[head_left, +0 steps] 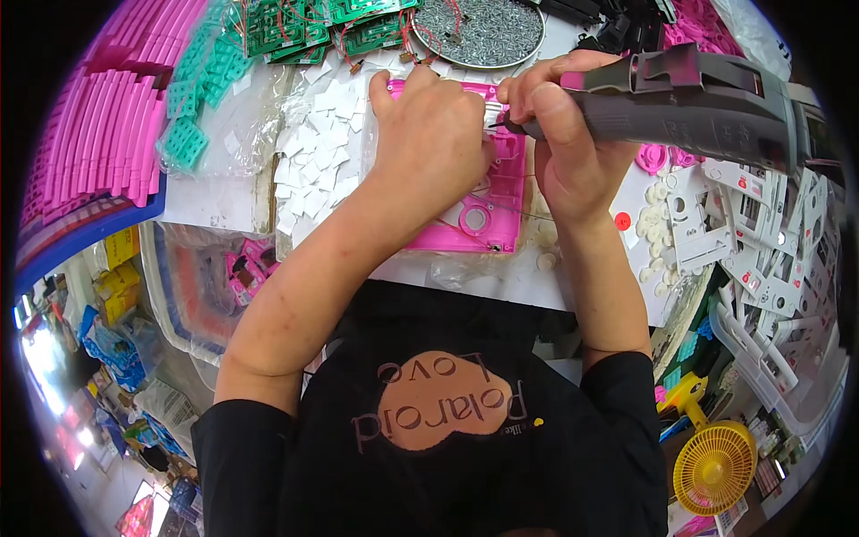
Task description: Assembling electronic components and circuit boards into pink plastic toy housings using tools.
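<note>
A pink plastic housing lies on the table in front of me, with a round ring and thin wires in its lower part. My left hand rests over its upper left, fingers curled; the fingertips and whatever they hold are hidden beneath the hand. My right hand is closed round the front end of a dark grey electric screwdriver, held nearly level. Its thin bit points left, over the housing's upper part and close to my left hand. Whether the bit touches anything, I cannot tell.
White paper squares cover the table left of the housing. Behind lie green circuit boards with red wires and a round tray of screws. Pink parts are stacked far left; white panels pile up at right, above a yellow fan.
</note>
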A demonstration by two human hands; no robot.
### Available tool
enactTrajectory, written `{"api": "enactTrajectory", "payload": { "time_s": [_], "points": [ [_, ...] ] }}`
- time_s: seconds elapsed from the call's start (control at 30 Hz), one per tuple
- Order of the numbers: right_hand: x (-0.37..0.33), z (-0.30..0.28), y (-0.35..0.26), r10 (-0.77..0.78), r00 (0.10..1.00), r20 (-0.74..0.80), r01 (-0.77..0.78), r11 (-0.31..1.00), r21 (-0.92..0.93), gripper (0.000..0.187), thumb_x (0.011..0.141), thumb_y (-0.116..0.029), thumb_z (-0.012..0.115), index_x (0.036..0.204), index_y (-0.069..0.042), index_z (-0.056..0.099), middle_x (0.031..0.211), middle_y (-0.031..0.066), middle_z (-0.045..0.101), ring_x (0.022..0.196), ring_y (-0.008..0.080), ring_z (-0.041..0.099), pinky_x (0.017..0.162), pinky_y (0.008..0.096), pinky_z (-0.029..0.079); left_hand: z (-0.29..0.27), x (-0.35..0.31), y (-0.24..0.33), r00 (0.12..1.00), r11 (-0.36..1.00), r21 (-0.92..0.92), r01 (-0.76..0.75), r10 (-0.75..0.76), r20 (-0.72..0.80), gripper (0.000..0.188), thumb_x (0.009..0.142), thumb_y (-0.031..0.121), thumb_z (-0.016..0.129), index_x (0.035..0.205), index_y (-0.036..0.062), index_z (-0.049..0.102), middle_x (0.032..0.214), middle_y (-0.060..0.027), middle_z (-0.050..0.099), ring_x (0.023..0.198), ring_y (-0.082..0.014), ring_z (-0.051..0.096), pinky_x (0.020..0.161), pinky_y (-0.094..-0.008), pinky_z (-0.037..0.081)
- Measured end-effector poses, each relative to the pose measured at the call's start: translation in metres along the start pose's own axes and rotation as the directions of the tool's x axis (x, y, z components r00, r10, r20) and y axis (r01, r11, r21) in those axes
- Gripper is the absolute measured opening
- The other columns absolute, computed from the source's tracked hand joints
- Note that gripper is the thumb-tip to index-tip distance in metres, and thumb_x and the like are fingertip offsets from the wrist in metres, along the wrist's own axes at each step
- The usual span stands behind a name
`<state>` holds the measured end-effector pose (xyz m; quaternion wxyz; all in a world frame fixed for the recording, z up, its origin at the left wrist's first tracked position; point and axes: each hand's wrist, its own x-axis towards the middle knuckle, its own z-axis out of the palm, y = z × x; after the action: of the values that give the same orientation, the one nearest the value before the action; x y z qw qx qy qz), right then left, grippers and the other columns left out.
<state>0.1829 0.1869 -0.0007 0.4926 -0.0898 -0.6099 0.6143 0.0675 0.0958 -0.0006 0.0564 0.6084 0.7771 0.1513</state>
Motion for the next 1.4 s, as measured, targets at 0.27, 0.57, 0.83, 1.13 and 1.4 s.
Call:
{"api": "enactTrajectory", "payload": {
  "time_s": [0.27, 0.57, 0.83, 1.13, 1.4],
  "points": [
    [-0.002, 0.002, 0.003, 0.053, 0.999, -0.007, -0.053, 0.998, -0.027, 0.017, 0.094, -0.004, 0.064, 0.104, 0.001, 0.053, 0.08, 0.0133, 0.061, 0.072, 0.0201, 0.061, 0.078, 0.0423, 0.055, 0.002, 0.0, -0.003, 0.996, 0.997, -0.071, -0.042, 0.037, -0.08, 0.009, 0.071, 0.014, 0.076, 0.075, 0.0059, 0.074, 0.081, -0.0094, 0.069, 0.097, -0.0302, 0.062, 0.098, -0.0661, 0.034],
    [-0.002, 0.002, 0.002, 0.077, 0.997, -0.004, -0.077, 0.996, -0.043, 0.018, 0.093, -0.005, 0.065, 0.104, 0.001, 0.053, 0.081, 0.0132, 0.061, 0.072, 0.0193, 0.06, 0.079, 0.0415, 0.056, 0.003, -0.004, -0.013, 0.989, 0.991, -0.114, -0.071, 0.055, -0.138, 0.015, 0.082, 0.019, 0.07, 0.091, 0.0072, 0.067, 0.087, -0.0064, 0.065, 0.096, -0.0316, 0.062, 0.1, -0.0595, 0.038],
    [-0.001, 0.0, 0.006, 0.043, 0.999, 0.014, -0.042, 0.999, -0.021, 0.021, 0.094, -0.008, 0.066, 0.107, 0.001, 0.052, 0.08, 0.0131, 0.06, 0.071, 0.0196, 0.059, 0.078, 0.0423, 0.055, 0.001, 0.001, -0.014, 0.992, 0.994, -0.039, -0.099, 0.095, -0.088, 0.011, 0.086, 0.016, 0.067, 0.092, 0.0074, 0.067, 0.09, -0.0066, 0.063, 0.097, -0.0305, 0.063, 0.1, -0.0636, 0.04],
    [-0.001, -0.003, 0.0, 0.011, 1.0, 0.005, -0.011, 0.998, -0.06, 0.024, 0.095, -0.008, 0.066, 0.112, 0.001, 0.052, 0.08, 0.0122, 0.059, 0.073, 0.0201, 0.059, 0.08, 0.044, 0.054, -0.003, -0.004, -0.012, 0.981, 0.984, 0.0, -0.178, 0.177, -0.083, 0.009, 0.086, 0.013, 0.065, 0.094, 0.0094, 0.067, 0.105, -0.0067, 0.064, 0.108, -0.0279, 0.06, 0.106, -0.0695, 0.031],
    [0.024, -0.032, -0.069, -0.191, 0.978, -0.089, 0.111, 0.827, -0.551, 0.044, 0.091, -0.004, 0.066, 0.131, 0.002, 0.048, 0.101, 0.0155, 0.064, 0.091, 0.0298, 0.064, 0.09, 0.0499, 0.053, -0.022, -0.055, -0.025, 0.821, 0.813, -0.116, -0.571, 0.564, -0.093, 0.012, 0.081, 0.014, 0.071, 0.09, 0.0113, 0.063, 0.119, -0.003, 0.063, 0.125, -0.0244, 0.055, 0.118, -0.0637, 0.019]
  ]
}}
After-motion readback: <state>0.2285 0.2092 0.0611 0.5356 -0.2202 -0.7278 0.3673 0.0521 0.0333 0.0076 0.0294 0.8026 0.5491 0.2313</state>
